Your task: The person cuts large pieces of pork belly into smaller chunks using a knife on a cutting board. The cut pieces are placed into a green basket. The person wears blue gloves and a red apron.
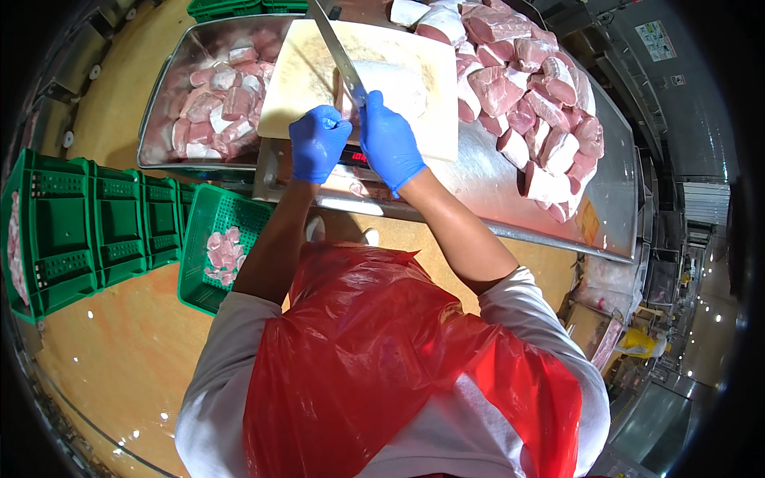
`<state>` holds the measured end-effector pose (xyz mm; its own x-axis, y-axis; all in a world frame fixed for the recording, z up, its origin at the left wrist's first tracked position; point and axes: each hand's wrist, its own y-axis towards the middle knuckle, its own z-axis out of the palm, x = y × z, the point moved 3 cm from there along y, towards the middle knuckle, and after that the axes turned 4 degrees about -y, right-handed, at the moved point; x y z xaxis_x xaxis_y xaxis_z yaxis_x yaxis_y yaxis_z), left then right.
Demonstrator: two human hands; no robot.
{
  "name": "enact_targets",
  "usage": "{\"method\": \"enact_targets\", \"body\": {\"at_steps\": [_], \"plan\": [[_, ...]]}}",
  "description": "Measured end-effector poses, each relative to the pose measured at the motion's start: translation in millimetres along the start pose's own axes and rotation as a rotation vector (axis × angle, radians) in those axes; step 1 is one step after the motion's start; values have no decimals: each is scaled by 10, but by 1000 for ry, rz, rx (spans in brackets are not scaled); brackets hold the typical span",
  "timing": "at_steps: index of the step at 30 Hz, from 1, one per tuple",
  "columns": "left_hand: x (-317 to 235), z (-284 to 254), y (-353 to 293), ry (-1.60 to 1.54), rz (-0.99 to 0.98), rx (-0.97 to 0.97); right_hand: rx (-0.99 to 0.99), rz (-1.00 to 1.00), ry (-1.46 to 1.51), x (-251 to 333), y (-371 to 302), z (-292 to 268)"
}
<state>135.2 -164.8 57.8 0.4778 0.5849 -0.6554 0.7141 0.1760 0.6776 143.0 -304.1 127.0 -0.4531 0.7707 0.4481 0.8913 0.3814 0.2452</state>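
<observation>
Both hands wear blue gloves. My right hand (388, 142) grips the handle of a long knife (335, 49), whose blade points away over a pale cutting board (303, 84). A pale slab of meat (394, 84) lies on the board just beyond that hand. My left hand (318, 142) is closed at the board's near edge, beside the knife handle; whether it holds anything is hidden. A small scale with a red display (356, 157) sits under the board.
A steel tray of cut pink meat (219, 99) stands left of the board. A pile of large meat chunks (534, 88) covers the steel table (494, 179) on the right. Green crates (96, 227) stand on the floor at left, one holding meat pieces (224, 251).
</observation>
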Motion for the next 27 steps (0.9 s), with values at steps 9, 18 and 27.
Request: {"method": "enact_targets", "body": {"at_steps": [9, 18, 27], "plan": [[-138, -267, 11, -19, -234, 34, 573, 147, -346, -155, -1402, -694], [-157, -188, 122, 72, -132, -61, 282, 58, -201, 167, -1108, -699], [3, -156, 29, 16, -248, 162, 293, 42, -208, 195, -127, 35]]}}
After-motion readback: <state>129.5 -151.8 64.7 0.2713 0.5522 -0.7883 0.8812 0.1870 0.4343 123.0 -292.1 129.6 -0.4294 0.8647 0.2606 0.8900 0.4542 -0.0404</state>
